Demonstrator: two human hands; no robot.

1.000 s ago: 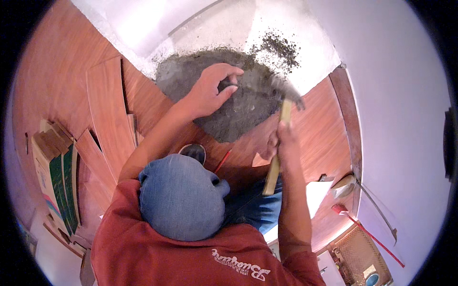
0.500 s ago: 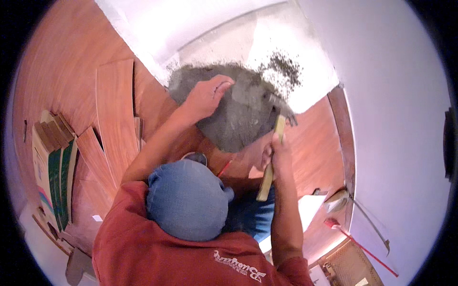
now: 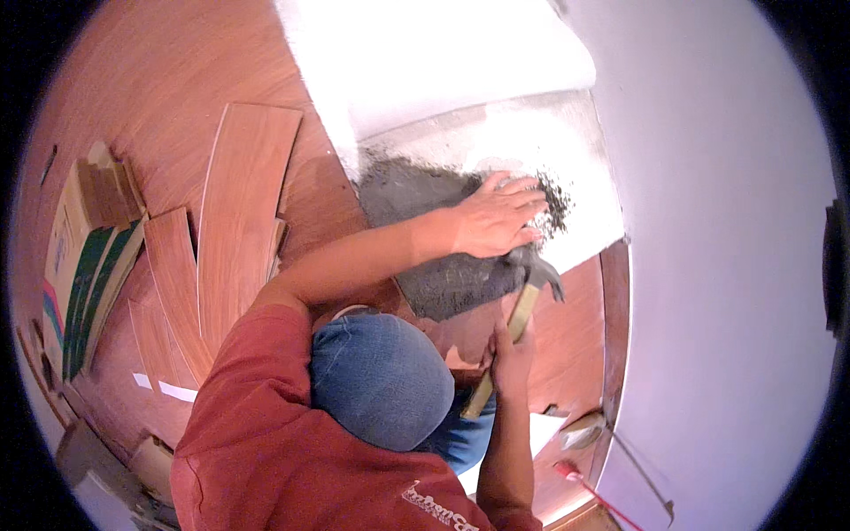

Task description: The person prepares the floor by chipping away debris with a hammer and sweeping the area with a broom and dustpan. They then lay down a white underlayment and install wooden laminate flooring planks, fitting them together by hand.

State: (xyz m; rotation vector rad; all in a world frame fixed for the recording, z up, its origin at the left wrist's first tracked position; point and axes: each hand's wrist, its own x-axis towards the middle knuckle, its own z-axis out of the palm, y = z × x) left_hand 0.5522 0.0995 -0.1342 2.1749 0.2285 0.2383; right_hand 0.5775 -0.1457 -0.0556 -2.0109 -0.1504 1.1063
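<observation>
My left hand point(image 3: 503, 215) lies with its fingers spread over the far right part of a dark grey bare patch point(image 3: 443, 288) of floor. Nothing shows in its grasp. Its thumb side comes close to the dark metal head of a claw hammer point(image 3: 522, 310). My right hand point(image 3: 511, 358) is wrapped round the hammer's yellowish handle. The hammer's head rests over the right edge of the grey patch, its claw pointing right. Dark crumbs point(image 3: 555, 205) lie scattered on the white underlay point(image 3: 567, 150) beyond my left fingers. My jeans-covered knee point(image 3: 381, 380) hides some near floor.
Loose wood-look planks point(image 3: 243, 212) and cartons of planks point(image 3: 84, 257) lie at the left. White sheeting point(image 3: 443, 62) is folded back at the far side. A wall point(image 3: 708, 248) runs along the right, with a red-headed brush point(image 3: 568, 469) and a thin metal bar point(image 3: 642, 465) near it.
My left hand has moved right across the grey patch, and its fingers have spread out. The hammer is still in my right hand. The whole view has shifted.
</observation>
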